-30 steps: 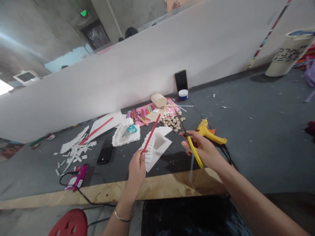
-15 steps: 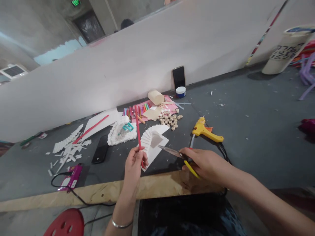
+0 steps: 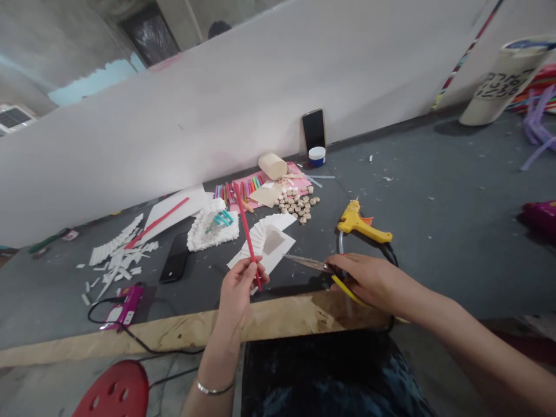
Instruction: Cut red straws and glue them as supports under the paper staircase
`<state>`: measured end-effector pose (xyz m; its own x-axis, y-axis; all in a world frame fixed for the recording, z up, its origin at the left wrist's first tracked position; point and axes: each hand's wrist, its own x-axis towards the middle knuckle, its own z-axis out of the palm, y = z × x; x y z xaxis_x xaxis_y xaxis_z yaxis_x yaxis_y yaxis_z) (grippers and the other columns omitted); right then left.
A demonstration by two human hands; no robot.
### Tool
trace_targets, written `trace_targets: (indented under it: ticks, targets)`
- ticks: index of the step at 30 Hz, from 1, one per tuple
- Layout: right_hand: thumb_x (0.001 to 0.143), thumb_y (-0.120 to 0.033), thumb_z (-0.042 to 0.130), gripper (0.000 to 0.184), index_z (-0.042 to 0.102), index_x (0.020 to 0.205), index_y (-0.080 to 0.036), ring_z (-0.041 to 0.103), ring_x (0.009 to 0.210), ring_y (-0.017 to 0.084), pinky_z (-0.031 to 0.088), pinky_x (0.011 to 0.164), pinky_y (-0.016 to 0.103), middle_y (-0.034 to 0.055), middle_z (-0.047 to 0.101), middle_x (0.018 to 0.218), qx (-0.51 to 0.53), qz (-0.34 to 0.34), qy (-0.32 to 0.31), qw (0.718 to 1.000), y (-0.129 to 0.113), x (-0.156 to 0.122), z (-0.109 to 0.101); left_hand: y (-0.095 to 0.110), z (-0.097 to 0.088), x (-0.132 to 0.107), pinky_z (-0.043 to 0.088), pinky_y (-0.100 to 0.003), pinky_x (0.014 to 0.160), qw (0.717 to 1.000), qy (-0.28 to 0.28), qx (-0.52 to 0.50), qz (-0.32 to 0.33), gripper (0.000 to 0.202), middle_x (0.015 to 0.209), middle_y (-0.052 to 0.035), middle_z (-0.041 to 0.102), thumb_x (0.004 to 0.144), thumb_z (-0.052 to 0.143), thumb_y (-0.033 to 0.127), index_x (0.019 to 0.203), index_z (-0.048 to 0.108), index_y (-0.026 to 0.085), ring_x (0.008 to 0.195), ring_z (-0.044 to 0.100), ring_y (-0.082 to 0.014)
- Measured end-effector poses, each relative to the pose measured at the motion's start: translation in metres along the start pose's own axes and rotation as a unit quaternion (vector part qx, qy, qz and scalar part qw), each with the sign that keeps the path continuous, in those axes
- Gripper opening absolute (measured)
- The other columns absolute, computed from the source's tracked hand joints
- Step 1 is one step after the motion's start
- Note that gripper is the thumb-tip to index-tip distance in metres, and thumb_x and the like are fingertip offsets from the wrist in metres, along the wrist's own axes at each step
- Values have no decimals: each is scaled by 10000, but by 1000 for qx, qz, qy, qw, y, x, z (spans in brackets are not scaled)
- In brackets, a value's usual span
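Observation:
My left hand point(image 3: 240, 285) pinches a thin red strip point(image 3: 247, 231) near its lower end; the strip stands up and leans a little left. In my right hand point(image 3: 362, 277) is a pair of scissors point(image 3: 309, 262), their blades pointing left toward the strip but apart from it. Below and behind the strip lies a white card point(image 3: 284, 246) with a fan of white strips along its edge. A yellow glue gun point(image 3: 362, 225) rests on the table just beyond my right hand. Part of the scissors' handles is hidden by my fingers.
Left of my hands lie a black phone point(image 3: 176, 259), a white fluffy-edged piece point(image 3: 212, 226), scattered white pieces point(image 3: 119, 263) and a purple power bank-like box point(image 3: 125, 306). Wooden discs point(image 3: 299, 205) sit further back. A phone point(image 3: 314, 130) leans on the wall behind a small jar point(image 3: 317, 156).
The scissors and my right hand have moved slightly right, away from the red strip. The strip now tilts more to the left, its lower end shifted right. The view has shifted a little.

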<state>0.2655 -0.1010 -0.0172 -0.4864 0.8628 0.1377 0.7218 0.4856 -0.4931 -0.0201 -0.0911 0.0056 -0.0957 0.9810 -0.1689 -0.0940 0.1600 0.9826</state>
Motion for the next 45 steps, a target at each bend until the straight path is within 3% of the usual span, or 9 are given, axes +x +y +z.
trace_targets:
  ticks: [6,15,19,23,26,31,36,45]
  targets:
    - [841,-413,612,308,567,1074,-217,597,802,222,447,673,300,77,648,900,41,44,6,998,-7,2,-10,2,9,-6,465,-235,561,998,-56,18,-17,315,713,5,620,804,666,436,936,642,152,569,608,-108]
    - [854,-515,571,368,549,1057,-209,562,682,200,430,614,300,48,603,804,65,120,36,990,-14,12,-8,-4,-8,-1,373,-197,511,998,-27,36,38,252,690,36,534,878,585,429,903,589,178,543,488,-64]
    - [827,-489,611,355,578,1046,-212,562,686,206,426,612,301,49,609,784,51,101,41,993,-20,15,-6,0,-3,-4,367,-201,495,998,-39,33,21,279,664,32,543,851,615,442,917,606,171,525,483,-68]
    - [811,-499,631,393,568,1048,-192,585,861,258,450,726,342,109,640,944,43,51,19,998,-25,10,-10,6,7,-6,389,-205,484,998,-59,-5,-13,322,654,21,577,790,676,450,898,624,151,501,508,-72]
    - [822,-546,606,446,557,1090,-192,585,928,268,451,786,358,122,638,1029,70,51,-19,996,-24,8,-18,10,13,-5,384,-199,456,996,-72,-37,-41,367,634,14,587,740,722,463,882,638,135,480,509,-73]
    - [802,-622,599,498,588,1106,-226,608,829,227,447,699,300,61,670,975,163,85,-100,978,-20,16,-36,13,18,-4,382,-191,438,990,-107,-42,-87,366,653,-10,629,755,718,457,899,659,126,480,545,-81]
    - [830,-602,570,445,632,1060,-225,602,824,222,457,715,296,45,682,920,247,51,-136,958,-17,27,-50,15,21,-4,401,-197,444,981,-151,-34,-114,363,685,-37,663,751,723,451,901,678,123,488,583,-96]
    - [860,-564,554,381,638,1034,-236,618,847,225,455,690,287,36,688,945,211,33,-164,963,-9,34,-56,10,21,1,405,-189,448,973,-190,-37,-122,349,706,-57,682,788,697,442,918,690,119,502,601,-101]
